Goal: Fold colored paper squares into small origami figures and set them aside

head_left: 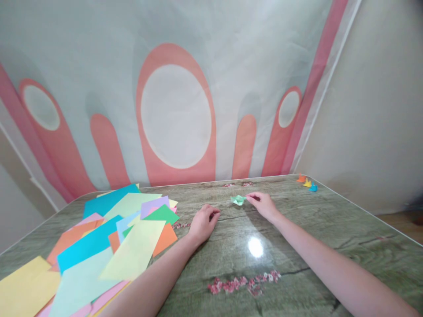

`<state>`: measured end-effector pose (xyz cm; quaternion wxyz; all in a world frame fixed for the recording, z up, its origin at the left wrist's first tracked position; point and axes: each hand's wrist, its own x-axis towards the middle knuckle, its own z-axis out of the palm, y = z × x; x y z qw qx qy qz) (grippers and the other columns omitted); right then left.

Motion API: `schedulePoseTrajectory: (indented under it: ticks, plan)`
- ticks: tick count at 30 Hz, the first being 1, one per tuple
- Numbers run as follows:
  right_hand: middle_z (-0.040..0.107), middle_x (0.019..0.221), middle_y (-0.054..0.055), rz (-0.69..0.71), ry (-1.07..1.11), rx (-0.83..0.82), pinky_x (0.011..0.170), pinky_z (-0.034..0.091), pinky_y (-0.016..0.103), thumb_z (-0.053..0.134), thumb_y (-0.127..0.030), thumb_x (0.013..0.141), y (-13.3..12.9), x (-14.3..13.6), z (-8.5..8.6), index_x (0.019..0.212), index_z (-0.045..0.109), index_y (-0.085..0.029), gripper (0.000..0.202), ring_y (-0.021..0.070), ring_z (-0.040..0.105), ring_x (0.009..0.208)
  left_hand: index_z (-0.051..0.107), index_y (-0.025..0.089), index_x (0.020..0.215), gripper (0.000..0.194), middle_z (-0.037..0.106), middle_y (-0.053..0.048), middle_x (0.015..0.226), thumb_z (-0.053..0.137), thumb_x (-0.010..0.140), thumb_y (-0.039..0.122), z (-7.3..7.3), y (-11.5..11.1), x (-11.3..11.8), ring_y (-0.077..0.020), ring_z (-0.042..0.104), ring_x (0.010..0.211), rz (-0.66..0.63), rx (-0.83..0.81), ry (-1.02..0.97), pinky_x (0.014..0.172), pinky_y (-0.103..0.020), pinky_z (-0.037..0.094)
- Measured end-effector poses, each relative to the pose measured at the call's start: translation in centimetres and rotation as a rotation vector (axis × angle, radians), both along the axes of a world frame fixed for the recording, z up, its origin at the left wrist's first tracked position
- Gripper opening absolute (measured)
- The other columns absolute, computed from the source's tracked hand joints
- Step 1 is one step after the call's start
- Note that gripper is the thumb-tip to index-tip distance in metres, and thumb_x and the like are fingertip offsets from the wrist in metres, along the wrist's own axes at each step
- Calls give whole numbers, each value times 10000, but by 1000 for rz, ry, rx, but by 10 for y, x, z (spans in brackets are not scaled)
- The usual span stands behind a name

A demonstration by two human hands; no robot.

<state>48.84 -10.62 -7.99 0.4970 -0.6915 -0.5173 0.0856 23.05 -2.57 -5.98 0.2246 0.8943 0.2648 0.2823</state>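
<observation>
A small light green folded paper piece (pixel 238 200) is near the middle of the far part of the table. My right hand (pixel 262 205) pinches its right end between thumb and fingertips. To the left and a little nearer, my left hand (pixel 204 223) rests on the table with its fingers curled, apart from the green paper. Whether anything small is inside those curled fingers cannot be made out.
Many coloured paper sheets (pixel 132 251) lie overlapping on the left side of the wood-patterned table (pixel 205 273). Small folded papers in orange (pixel 301 178), yellow (pixel 307 182) and blue (pixel 313 187) stand at the far right corner. A printed backdrop (pixel 228 88) hangs behind.
</observation>
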Motion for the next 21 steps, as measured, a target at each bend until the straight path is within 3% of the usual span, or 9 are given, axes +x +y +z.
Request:
schedulePoseTrajectory:
  ticks: [12,16,19,21]
  plan:
    - [693,866,137,-589,-47,-31,714,461,338,506,-378,744,-20,135,-20,926,690,-109,373,240,619,771,628,205,912,193,574,-35,856,458,849,274,-4,2,0,-143,555,765,-4,-11,14,744,-250,436]
    - [673,905,141,-724,-65,-152,761,459,364,535,-309,793,-23,169,-21,897,678,-101,273,246,607,838,631,206,905,195,573,-37,846,458,847,275,-1,1,0,-153,554,785,-6,-6,15,759,-263,438]
    - [573,1076,71,-773,-84,-228,787,484,382,512,-316,872,-23,191,-18,1077,548,-147,268,179,574,912,630,207,910,194,575,-40,856,460,847,276,0,1,0,-156,556,790,-11,-11,20,761,-266,441]
    - [539,1126,78,-808,-120,-241,790,488,387,506,-310,877,-22,202,-17,1128,514,-155,295,186,561,941,630,207,910,192,577,-41,861,462,847,276,0,0,0,-157,558,790,-6,-13,21,761,-267,443]
